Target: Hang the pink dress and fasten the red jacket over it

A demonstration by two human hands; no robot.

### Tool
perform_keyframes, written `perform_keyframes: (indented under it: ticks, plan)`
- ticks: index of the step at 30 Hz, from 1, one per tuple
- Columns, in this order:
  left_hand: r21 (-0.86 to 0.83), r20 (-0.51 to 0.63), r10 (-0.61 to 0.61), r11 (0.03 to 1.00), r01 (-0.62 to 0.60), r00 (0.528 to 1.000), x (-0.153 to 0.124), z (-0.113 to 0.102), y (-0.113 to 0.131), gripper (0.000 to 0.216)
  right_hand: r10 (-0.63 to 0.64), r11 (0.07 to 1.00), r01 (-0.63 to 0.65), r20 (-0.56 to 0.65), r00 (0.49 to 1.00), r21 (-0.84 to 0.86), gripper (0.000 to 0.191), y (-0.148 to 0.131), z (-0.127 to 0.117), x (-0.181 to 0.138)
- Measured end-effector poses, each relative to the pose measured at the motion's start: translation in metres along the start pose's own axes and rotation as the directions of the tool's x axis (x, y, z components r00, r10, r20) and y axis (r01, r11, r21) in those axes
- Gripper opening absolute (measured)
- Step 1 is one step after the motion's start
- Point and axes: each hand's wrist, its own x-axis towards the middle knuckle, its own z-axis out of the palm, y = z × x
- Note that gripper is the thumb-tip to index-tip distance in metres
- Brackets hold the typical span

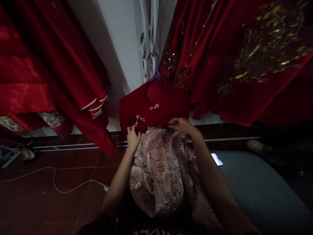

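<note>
While one pink metallic-brocade cloth [164, 173] spreads toward you, one red fabric top [171, 98] sits beyond it | one purple hanger [157, 67] at its neck | your left hand [133, 137] and right hand [183, 125], fingers bent, touch its lower edge, pinch unclear | two jewelled clasps [154, 106] on its front

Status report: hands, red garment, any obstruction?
Left hand and right hand at red garment. Garment hung on purple hanger. Pink patterned fabric bunched below; no obstruction seen.

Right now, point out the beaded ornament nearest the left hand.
The lower ornament, beside the left hand; the upper ornament sits nearer the purple hanger.
</note>
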Motion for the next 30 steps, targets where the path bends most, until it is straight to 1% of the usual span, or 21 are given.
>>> perform_keyframes:
  ticks: [1, 3, 5, 7, 9, 12, 14, 16, 18, 19, 20, 21, 22, 23, 24, 25, 26, 27, 30]
  plan:
    - [0.023, 0.022, -0.027, 0.999, 0.026, 0.999, 0.005, -0.003, 0.001, 0.045, -0.015, 1.0, 0.015, -0.002, 1.0, -0.015, 0.018, -0.001, 0.007, 0.001]
    - [0.107, 0.11, -0.083, 0.992, 0.071, 0.99, 0.012, -0.01, 0.001, 0.049, -0.053, 0.998, 0.053, 0.001, 0.999, -0.04, 0.023, -0.005, 0.024, 0.005]
    - [0.227, 0.186, -0.104, 0.972, 0.061, 0.977, 0.017, -0.017, 0.0, 0.046, -0.076, 0.994, 0.075, -0.016, 0.997, -0.084, 0.024, -0.011, 0.04, 0.007]
    - [0.32, 0.182, -0.082, 0.947, 0.02, 0.98, 0.019, -0.025, -0.002, 0.036, -0.066, 0.989, 0.057, -0.062, 0.996, -0.136, 0.025, -0.016, 0.053, 0.007]
    - [0.34, 0.131, -0.034, 0.94, -0.012, 0.991, 0.02, -0.036, -0.004, 0.03, -0.052, 0.987, 0.035, -0.106, 0.993, -0.158, 0.027, -0.019, 0.062, 0.007]
    - [0.255, 0.028, 0.043, 0.966, -0.049, 0.999, 0.02, -0.055, 0.003, 0.025, -0.068, 0.988, 0.047, -0.14, 0.988, -0.146, 0.026, -0.019, 0.068, 0.006]
    - [0.136, -0.106, 0.098, 0.987, -0.083, 0.99, 0.02, -0.064, 0.018, 0.024, -0.097, 0.99, 0.081, -0.141, 0.985, -0.117, 0.024, -0.016, 0.069, 0.007]
    - [-0.006, -0.252, 0.114, 0.993, -0.119, 0.961, 0.015, -0.065, 0.038, 0.025, -0.134, 0.989, 0.125, -0.121, 0.984, -0.08, 0.027, -0.012, 0.066, 0.008]
    - [-0.127, -0.336, 0.091, 0.982, -0.141, 0.937, 0.005, -0.053, 0.055, 0.026, -0.169, 0.985, 0.164, -0.102, 0.98, -0.057, 0.03, -0.006, 0.063, 0.01]
    - [-0.169, -0.345, 0.076, 0.975, -0.141, 0.935, -0.003, -0.042, 0.061, 0.025, -0.187, 0.982, 0.183, -0.09, 0.978, -0.051, 0.032, -0.003, 0.061, 0.011]
    - [-0.197, -0.33, 0.061, 0.972, -0.132, 0.942, -0.011, -0.029, 0.065, 0.026, -0.199, 0.979, 0.196, -0.08, 0.977, -0.047, 0.032, -0.001, 0.059, 0.012]
    - [-0.205, -0.289, 0.053, 0.972, -0.116, 0.956, -0.019, -0.015, 0.065, 0.026, -0.202, 0.979, 0.199, -0.076, 0.976, -0.048, 0.03, 0.001, 0.058, 0.012]
    - [-0.192, -0.22, 0.063, 0.976, -0.106, 0.973, -0.027, 0.0, 0.064, 0.027, -0.191, 0.981, 0.188, -0.081, 0.978, -0.054, 0.026, 0.003, 0.058, 0.013]
    - [-0.156, -0.118, 0.11, 0.98, -0.128, 0.987, -0.035, 0.014, 0.06, 0.028, -0.17, 0.984, 0.163, -0.097, 0.981, -0.07, 0.021, 0.004, 0.059, 0.014]
    - [-0.121, -0.03, 0.154, 0.98, -0.157, 0.988, -0.041, 0.027, 0.056, 0.028, -0.14, 0.987, 0.129, -0.125, 0.982, -0.097, 0.018, 0.004, 0.06, 0.014]
    - [-0.094, 0.021, 0.177, 0.98, -0.174, 0.984, -0.046, 0.036, 0.052, 0.027, -0.11, 0.987, 0.09, -0.158, 0.981, -0.13, 0.017, 0.004, 0.062, 0.014]
    - [-0.076, 0.054, 0.193, 0.979, -0.188, 0.98, -0.048, 0.044, 0.048, 0.026, -0.088, 0.985, 0.056, -0.188, 0.978, -0.166, 0.017, 0.004, 0.064, 0.014]
    - [-0.068, 0.06, 0.195, 0.979, -0.191, 0.979, -0.05, 0.048, 0.045, 0.025, -0.073, 0.98, 0.029, -0.215, 0.974, -0.198, 0.017, 0.004, 0.066, 0.015]
    - [-0.076, 0.034, 0.173, 0.983, -0.17, 0.984, -0.048, 0.051, 0.041, 0.026, -0.06, 0.97, -0.002, -0.247, 0.967, -0.242, 0.014, 0.004, 0.066, 0.015]
